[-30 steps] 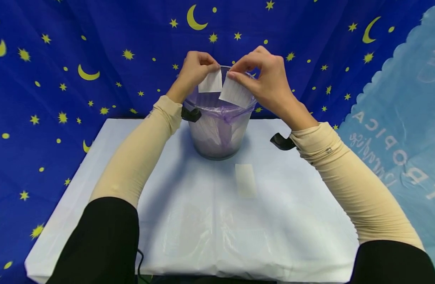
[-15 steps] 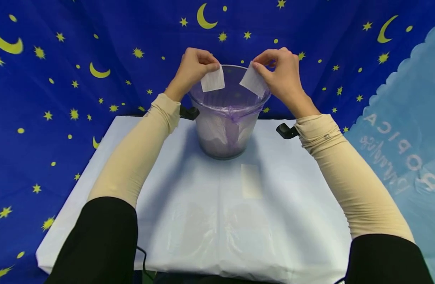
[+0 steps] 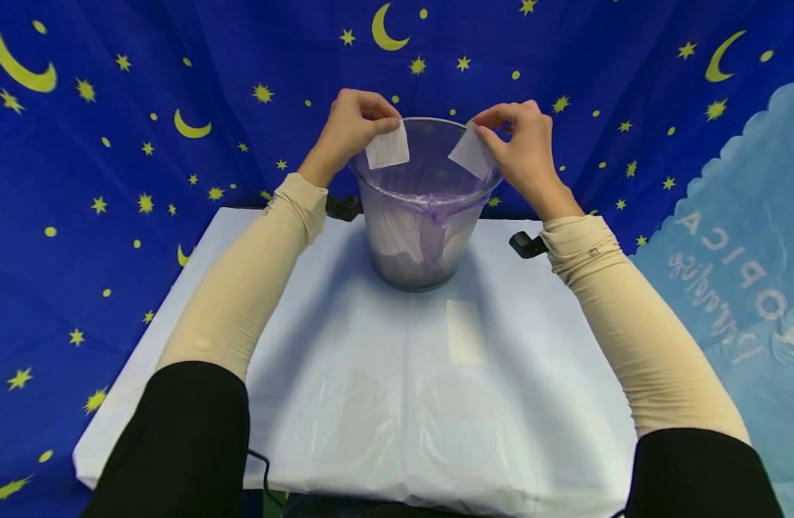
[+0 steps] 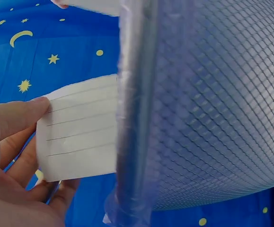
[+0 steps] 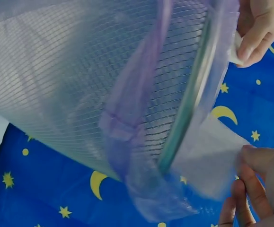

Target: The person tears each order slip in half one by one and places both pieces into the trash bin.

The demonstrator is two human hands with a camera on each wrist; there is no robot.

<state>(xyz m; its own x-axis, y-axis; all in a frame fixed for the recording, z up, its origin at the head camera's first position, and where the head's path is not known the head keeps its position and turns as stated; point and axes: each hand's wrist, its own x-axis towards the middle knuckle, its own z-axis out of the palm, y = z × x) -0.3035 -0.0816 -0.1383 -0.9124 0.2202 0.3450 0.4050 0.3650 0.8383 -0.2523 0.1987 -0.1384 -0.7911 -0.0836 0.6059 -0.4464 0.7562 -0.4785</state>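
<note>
A mesh wastebasket (image 3: 403,237) stands towards the back of the white-covered table, lined with a thin purple bag (image 3: 435,208) that is folded over its rim and knotted at the front. Over the left side of the opening my left hand (image 3: 358,129) pinches a piece of lined paper (image 4: 82,130) between thumb and fingers. My right hand (image 3: 522,147) pinches another piece of white paper (image 3: 472,152) by one corner, over the right side of the rim. Both pieces hang down and overlap the basket's mouth in the head view.
A pale rectangular slip (image 3: 466,332) lies flat on the white table cover (image 3: 371,417), in front of the basket. Close behind the basket hangs a blue cloth (image 3: 293,50) with yellow moons and stars. A light blue cloth (image 3: 759,216) hangs at the right.
My right hand has drawn away to the right with its paper, so the two pieces are farther apart. My left hand still holds its piece over the basket. The head view has shifted slightly.
</note>
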